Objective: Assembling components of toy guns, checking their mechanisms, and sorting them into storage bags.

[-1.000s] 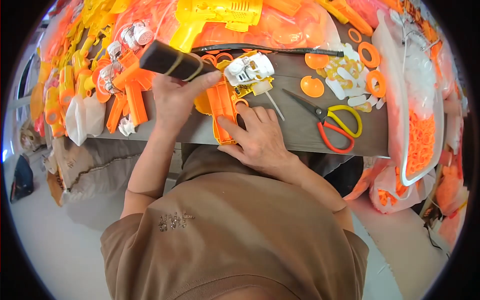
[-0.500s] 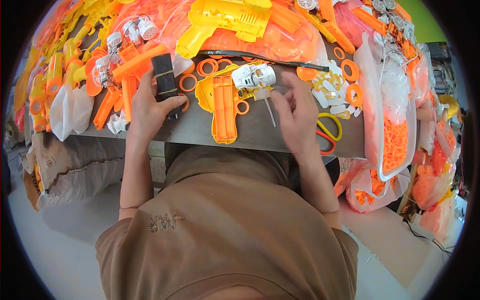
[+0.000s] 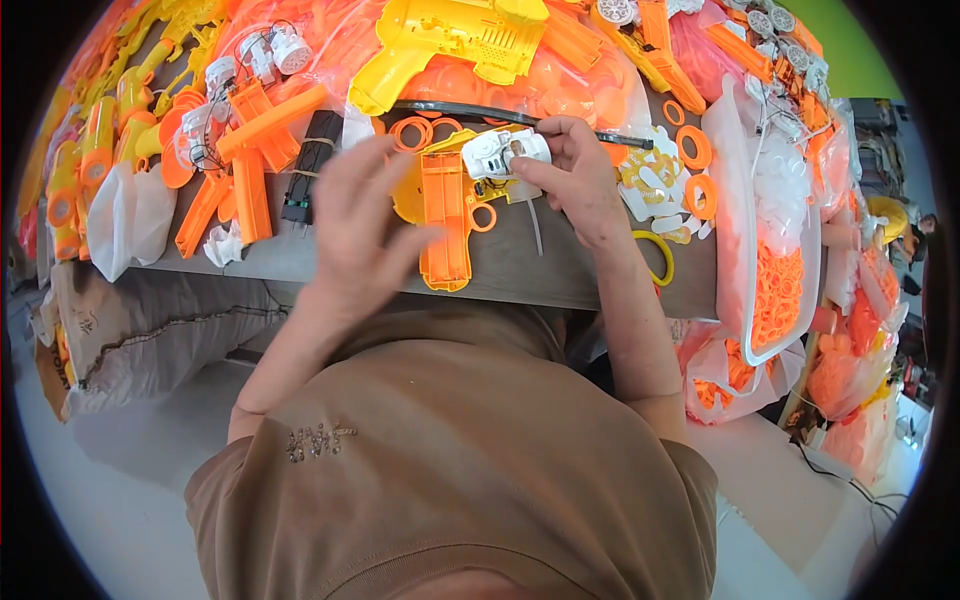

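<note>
My right hand (image 3: 588,190) grips the right end of a white plastic mechanism housing (image 3: 490,153) between thumb and fingers. The housing rests in a yellow toy-gun shell half (image 3: 408,192), and a thin clear tube (image 3: 537,230) hangs from it. Against the shell lies an orange handle piece (image 3: 445,220) with an orange ring (image 3: 483,217) beside it. My left hand (image 3: 360,235), smeared by motion, is held with fingers apart just left of the handle piece, holding nothing visible. A black block (image 3: 305,180) with a rubber band lies on the table beyond it.
Yellow-handled scissors (image 3: 665,262) lie by my right wrist. A clear tub (image 3: 725,230) of orange rings stands at the right. Orange parts (image 3: 250,190) and yellow parts fill the left. Another yellow shell (image 3: 440,45) tops orange bags behind. A black strip (image 3: 480,112) crosses the table.
My left hand has let go of the black block, leaving it on the table, and moved right toward the orange handle piece. My right hand has closed on the white housing.
</note>
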Demonstrator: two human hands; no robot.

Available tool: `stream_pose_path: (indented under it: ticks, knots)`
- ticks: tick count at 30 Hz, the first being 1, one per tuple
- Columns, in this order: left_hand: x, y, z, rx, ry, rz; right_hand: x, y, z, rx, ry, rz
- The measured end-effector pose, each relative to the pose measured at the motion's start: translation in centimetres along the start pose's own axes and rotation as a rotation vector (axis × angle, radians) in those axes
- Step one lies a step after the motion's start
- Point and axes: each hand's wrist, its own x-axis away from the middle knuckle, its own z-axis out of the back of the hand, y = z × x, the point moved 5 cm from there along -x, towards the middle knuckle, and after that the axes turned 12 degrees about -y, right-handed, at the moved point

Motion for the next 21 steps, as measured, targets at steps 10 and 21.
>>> stream_pose_path:
  ticks: [10,21]
  knots:
    - [-1.3,0.2,-4.4,-0.070,-0.224,0.002,0.5,-0.3,0.4,-0.183,-0.117,-0.041]
    - [-1.8,0.0,-4.4,0.047,-0.154,-0.027,1.0,-0.9,0.3,-0.085,-0.055,-0.135]
